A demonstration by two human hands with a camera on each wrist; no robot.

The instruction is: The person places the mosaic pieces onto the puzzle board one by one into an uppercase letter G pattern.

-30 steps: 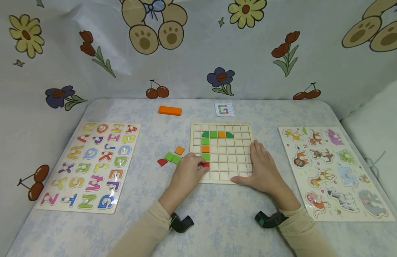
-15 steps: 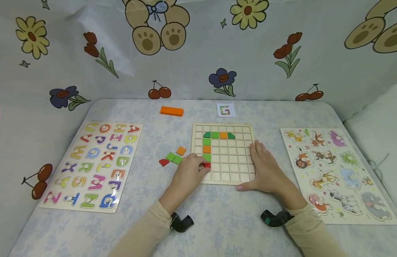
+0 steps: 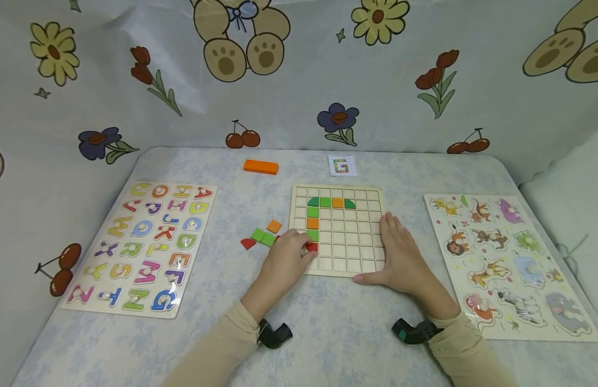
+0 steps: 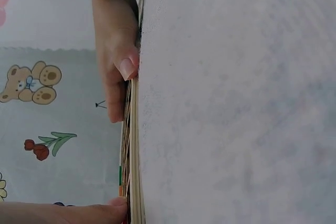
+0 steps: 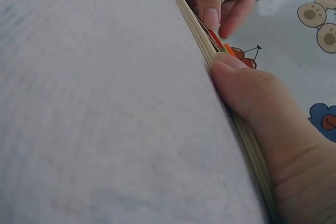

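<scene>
My left hand (image 3: pixel 286 258) is at the left side of a wooden grid board (image 3: pixel 344 266), thumb and fingertips pinching a red tile (image 3: pixel 313 247) in the left column. Part of that tile is hidden by the fingers. Above it run green and orange square tiles, then a top row with a dark green curved tile (image 3: pixel 349 204) at its right end. My right hand (image 3: pixel 400 255) lies along the board's right edge with straight fingers, its thumb at the near edge. In the right wrist view, the right thumb (image 5: pixel 236 80) touches the board's side.
Loose tiles lie left of the board: an orange square (image 3: pixel 274 226), green squares (image 3: pixel 257 234) and a red curved one (image 3: pixel 248 244). Behind are an orange box (image 3: pixel 261 167) and a pattern card (image 3: pixel 343 166). A letter puzzle (image 3: pixel 149 236) stands left, an animal puzzle (image 3: pixel 502 236) right.
The right thumb has slid slightly outward along the board's near edge. The left hand stays at the red tile; the head view has shifted slightly.
</scene>
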